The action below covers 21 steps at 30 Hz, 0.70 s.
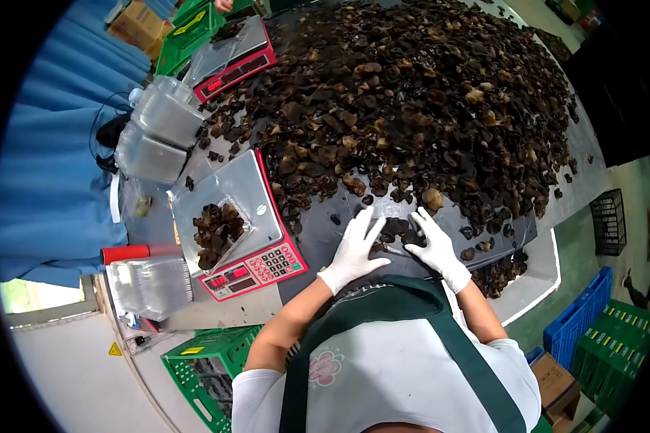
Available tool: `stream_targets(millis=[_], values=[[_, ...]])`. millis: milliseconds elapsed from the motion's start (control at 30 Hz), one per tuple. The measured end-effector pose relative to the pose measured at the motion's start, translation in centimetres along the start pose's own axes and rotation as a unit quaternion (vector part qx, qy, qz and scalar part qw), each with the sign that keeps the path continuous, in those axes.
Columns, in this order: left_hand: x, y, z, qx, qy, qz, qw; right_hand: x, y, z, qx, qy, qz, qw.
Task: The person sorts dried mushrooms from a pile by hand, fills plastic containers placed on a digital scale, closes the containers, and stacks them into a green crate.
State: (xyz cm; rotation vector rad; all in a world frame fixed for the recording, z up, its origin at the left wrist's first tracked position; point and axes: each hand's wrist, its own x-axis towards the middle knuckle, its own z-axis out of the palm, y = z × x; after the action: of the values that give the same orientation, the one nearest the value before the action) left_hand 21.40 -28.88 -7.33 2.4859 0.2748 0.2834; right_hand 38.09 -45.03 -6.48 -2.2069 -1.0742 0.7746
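Observation:
A large heap of dark wood ear mushrooms [412, 108] spreads over the table in front of me. At its near edge, what looks like a clear plastic tray [388, 209] sits between my hands, with a few mushrooms [397, 231] just on my side of it. My left hand [355, 251], in a white glove, is at the left of these pieces with its fingers spread. On the other side, my gloved right hand [438, 249] also has its fingers apart, close to the mushrooms. Neither hand visibly grips anything.
To the left, a red scale [263, 263] carries a clear tray with mushrooms [219, 234]. Another red scale [235, 76] stands farther back. Stacked clear trays [152, 155] line the left side. A white box [549, 263] holding mushrooms is at the right, a green crate [188, 368] below left.

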Motion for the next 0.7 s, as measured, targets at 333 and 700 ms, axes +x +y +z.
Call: stream_targets(millis=[333,700], values=[[3.5,0.5,5.0,0.126,-0.035,0.094,0.987,-0.6,2.5,1.2,0.042,0.134,0.004,0.99],[-1.9,-1.7,1.9,0.158,0.082,0.194,0.965,3.4,2.4,-0.7,-0.198,0.294,-0.009,0.935]])
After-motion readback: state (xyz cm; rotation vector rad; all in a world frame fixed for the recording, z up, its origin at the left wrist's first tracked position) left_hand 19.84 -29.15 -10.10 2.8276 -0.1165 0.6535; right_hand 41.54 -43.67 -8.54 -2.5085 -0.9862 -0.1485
